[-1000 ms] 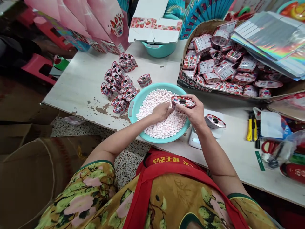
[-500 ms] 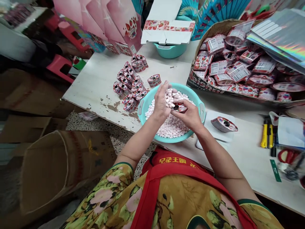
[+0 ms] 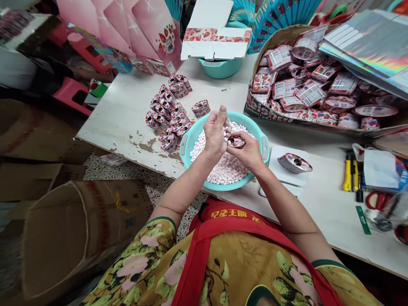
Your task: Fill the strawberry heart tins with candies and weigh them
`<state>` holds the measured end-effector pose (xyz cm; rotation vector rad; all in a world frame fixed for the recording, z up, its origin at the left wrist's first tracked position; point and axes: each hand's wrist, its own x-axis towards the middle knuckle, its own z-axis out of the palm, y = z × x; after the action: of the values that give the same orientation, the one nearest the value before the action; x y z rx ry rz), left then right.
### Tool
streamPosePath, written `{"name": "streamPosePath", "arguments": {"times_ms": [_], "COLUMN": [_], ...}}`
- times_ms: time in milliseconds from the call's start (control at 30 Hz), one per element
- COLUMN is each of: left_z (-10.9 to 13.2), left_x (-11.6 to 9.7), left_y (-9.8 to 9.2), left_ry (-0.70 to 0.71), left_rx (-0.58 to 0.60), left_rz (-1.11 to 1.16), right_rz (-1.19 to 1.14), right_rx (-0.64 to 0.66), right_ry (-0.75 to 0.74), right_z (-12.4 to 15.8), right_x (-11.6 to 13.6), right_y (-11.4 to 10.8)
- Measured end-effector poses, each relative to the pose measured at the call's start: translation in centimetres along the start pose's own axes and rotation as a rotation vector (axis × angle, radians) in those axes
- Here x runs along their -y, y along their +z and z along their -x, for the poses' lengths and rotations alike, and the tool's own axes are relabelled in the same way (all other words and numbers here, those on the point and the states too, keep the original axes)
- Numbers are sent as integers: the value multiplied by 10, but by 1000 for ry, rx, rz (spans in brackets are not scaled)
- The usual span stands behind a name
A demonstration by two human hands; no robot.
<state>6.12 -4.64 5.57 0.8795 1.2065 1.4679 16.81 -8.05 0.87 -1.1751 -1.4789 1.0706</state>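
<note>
My left hand (image 3: 216,134) is cupped round some white candies over a turquoise basin (image 3: 219,185). Its fingers curl beside the opening of a small red printed container (image 3: 236,142). That container is gripped in my right hand (image 3: 250,149), tilted with its round hole toward the left hand. Below both hands lies a heap of small white candies (image 3: 228,170) in the basin. A similar container (image 3: 295,162) rests on a white scale-like slab (image 3: 285,178) right of the basin. Another container (image 3: 200,109) stands just behind the basin's left rim.
Several containers (image 3: 168,111) stand grouped on the table's left. A cardboard box (image 3: 251,108) full of wrapped containers is at the back right. Yellow cutters (image 3: 349,175) lie on the right. A large open carton (image 3: 57,238) stands on the floor at left. A person sits far left.
The left hand has closed more and turned upright, and fewer candies show in it. The right hand still holds the container. The whole view has shifted slightly.
</note>
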Motion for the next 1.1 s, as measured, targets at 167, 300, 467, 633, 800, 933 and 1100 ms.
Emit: {"name": "streamPosePath", "arguments": {"times_ms": [167, 300, 467, 633, 800, 933, 1100], "left_z": [-2, -17, -36, -36, -43, -47, -21], "left_x": [4, 2, 18, 46, 45, 30, 13], "left_y": [4, -5, -43, -68, -69, -66, -12], "left_ry": [12, -34, 63, 118, -17, -408, -451], "left_rx": [47, 42, 144, 370, 191, 99, 491], "left_rz": [165, 176, -295, -934, -648, -228, -229], "right_rz": [-26, -62, -142, -153, -147, -176, -137], "right_rx": [1, 12, -27, -139, -263, -415, -705], "right_ry": [22, 79, 101, 138, 186, 252, 325], "right_z": [1, 6, 28, 62, 103, 147, 195], "right_x": [2, 2, 3, 4, -2, -10, -31], "right_y": [-2, -13, -46, -77, -105, -135, -168]}}
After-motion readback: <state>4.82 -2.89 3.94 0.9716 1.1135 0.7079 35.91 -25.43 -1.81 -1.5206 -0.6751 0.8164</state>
